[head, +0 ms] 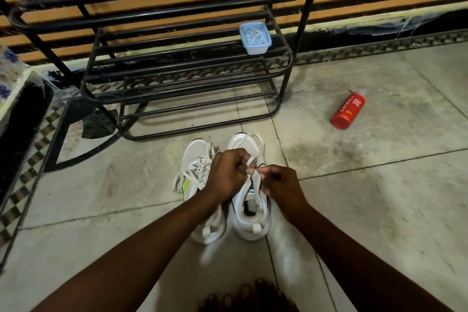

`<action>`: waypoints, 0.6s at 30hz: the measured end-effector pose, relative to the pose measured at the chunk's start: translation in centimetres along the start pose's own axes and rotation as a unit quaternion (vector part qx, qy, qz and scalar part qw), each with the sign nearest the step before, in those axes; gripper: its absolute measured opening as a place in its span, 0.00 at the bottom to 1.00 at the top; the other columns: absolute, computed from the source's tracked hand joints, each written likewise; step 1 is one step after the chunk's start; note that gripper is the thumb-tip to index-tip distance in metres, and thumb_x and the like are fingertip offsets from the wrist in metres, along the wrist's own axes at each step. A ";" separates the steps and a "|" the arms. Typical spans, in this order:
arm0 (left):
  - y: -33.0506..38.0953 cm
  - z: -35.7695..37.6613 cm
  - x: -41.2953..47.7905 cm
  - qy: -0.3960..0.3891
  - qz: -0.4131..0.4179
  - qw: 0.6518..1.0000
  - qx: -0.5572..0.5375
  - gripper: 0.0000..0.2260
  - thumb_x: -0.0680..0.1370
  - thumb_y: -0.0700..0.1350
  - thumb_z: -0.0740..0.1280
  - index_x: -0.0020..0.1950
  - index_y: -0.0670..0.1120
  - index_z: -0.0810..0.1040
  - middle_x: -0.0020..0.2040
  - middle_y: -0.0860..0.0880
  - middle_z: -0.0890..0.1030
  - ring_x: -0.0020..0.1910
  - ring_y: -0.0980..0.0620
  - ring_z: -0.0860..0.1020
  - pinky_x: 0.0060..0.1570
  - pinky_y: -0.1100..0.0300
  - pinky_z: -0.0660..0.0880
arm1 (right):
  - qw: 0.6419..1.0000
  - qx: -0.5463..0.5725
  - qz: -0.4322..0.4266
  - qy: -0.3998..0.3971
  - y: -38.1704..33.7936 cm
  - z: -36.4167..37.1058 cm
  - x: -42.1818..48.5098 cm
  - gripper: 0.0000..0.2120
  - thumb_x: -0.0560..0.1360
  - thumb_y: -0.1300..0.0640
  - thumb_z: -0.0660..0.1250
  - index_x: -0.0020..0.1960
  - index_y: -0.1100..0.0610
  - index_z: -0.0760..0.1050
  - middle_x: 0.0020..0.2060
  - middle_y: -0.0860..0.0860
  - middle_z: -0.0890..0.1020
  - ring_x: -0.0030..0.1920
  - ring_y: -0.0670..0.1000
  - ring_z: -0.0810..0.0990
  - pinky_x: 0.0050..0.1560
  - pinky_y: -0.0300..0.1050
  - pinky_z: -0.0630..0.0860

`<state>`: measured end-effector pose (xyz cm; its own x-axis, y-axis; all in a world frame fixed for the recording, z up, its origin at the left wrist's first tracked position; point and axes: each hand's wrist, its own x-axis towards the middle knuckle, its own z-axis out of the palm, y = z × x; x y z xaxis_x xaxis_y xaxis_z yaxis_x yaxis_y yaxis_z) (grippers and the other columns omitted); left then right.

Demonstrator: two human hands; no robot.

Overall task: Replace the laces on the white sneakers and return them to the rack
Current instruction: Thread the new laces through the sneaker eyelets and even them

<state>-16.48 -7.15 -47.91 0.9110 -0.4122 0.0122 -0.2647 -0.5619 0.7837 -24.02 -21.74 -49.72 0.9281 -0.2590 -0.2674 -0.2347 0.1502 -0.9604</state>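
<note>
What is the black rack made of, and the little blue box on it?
The rack looks like black painted metal: thin round bars with a dull shine. The box looks like see-through bluish plastic: its contents show through.

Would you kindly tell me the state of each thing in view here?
Left hand: gripping lace.
Right hand: pinching lace.
Left sneaker: laced, upright on floor.
Right sneaker: upright on floor, lace loose over toe.
Red bottle: lying on its side on floor.
Blue container: upright on rack shelf.
</note>
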 end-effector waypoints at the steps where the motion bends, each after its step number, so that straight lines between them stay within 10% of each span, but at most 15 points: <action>1: 0.2 0.1 0.0 -0.003 -0.001 1.000 0.003 0.07 0.68 0.35 0.62 0.38 0.46 0.75 0.35 0.53 0.84 0.37 0.56 0.84 0.43 0.51 0.81 | 1.000 -0.005 0.001 0.005 0.1 0.0 0.1 0.06 0.77 0.71 0.67 0.44 0.65 0.82 0.26 0.48 0.80 0.26 0.44 0.74 0.32 0.41 0.71; 11: 1.3 0.3 0.2 -0.029 0.106 0.962 0.249 0.11 0.68 0.33 0.63 0.40 0.49 0.70 0.38 0.50 0.78 0.42 0.46 0.78 0.39 0.52 0.73 | 0.998 -0.052 -0.005 0.027 0.7 -0.1 0.4 0.10 0.74 0.74 0.64 0.44 0.65 0.82 0.27 0.51 0.80 0.28 0.49 0.73 0.32 0.43 0.71; 18: 0.4 -1.1 0.3 -0.036 0.008 0.998 0.045 0.13 0.71 0.29 0.63 0.39 0.46 0.79 0.34 0.50 0.82 0.39 0.61 0.84 0.43 0.55 0.81 | 0.999 -0.043 -0.024 0.014 0.3 0.4 0.0 0.01 0.76 0.66 0.73 0.45 0.64 0.83 0.29 0.46 0.82 0.29 0.40 0.78 0.34 0.33 0.73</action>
<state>-16.01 -6.71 -46.93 0.8820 -0.4707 -0.0220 -0.3099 -0.6147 0.7253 -23.96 -21.32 -50.02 0.9307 -0.2914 -0.2212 -0.2144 0.0555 -0.9752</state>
